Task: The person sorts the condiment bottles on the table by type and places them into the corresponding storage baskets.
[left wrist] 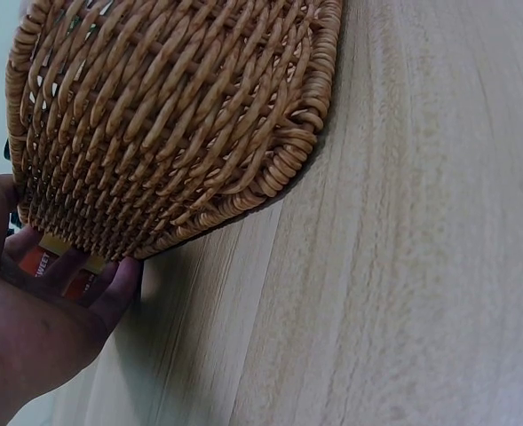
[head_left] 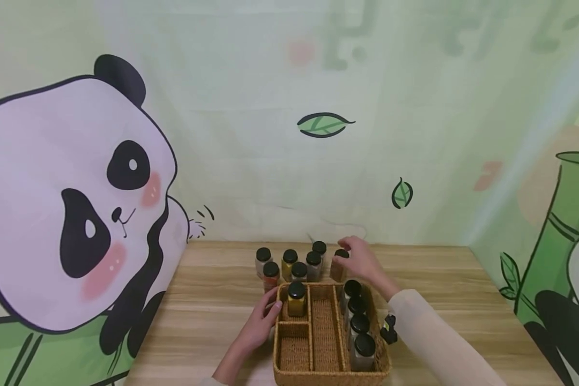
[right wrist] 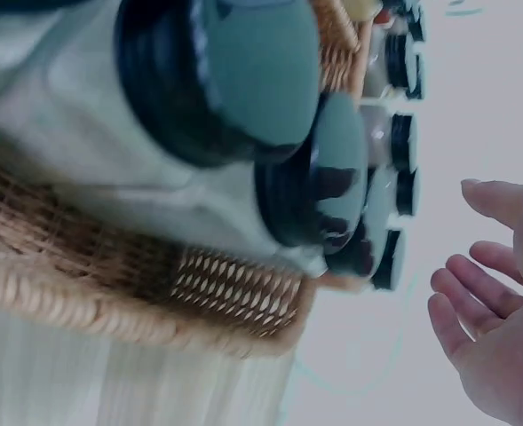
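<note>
A wicker basket (head_left: 333, 375) with compartments stands on the table. My left hand (head_left: 258, 327) grips its far left corner, thumb at the rim and fingers against the outer wall (left wrist: 154, 133). In the far left compartment is a spice jar with yellow contents (head_left: 296, 305). Black-lidded jars (head_left: 364, 354) line the right compartment. My right hand (head_left: 359, 257) is at a spice jar with reddish-brown contents (head_left: 338, 271) behind the basket. In the right wrist view the fingers (right wrist: 470, 311) are spread, apart from the nearest jar lid (right wrist: 388, 260), with nothing between them.
Several more black-lidded jars, among them one with red contents (head_left: 271, 276) and one with yellow (head_left: 289, 262), stand behind the basket. A small black object (head_left: 388, 328) shows right of it. The wooden table (head_left: 439, 279) ends at a printed panda backdrop (head_left: 251, 161).
</note>
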